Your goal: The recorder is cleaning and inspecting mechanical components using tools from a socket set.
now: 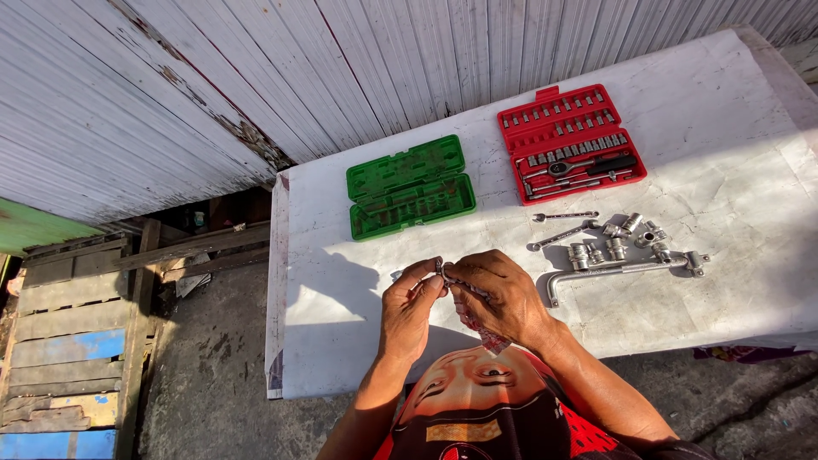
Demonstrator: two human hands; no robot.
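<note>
A white cloth-covered table stands against a wall of weathered white boards with peeling paint. On it lies an open green plastic case, empty of tools, and just to its right an open red socket set case filled with rows of sockets and a ratchet handle. Nearer the front edge lie two small wrenches, a cluster of loose chrome sockets and a long L-shaped bar. Left of the table, worn wooden planks with blue patches lie on cracked concrete ground.
</note>
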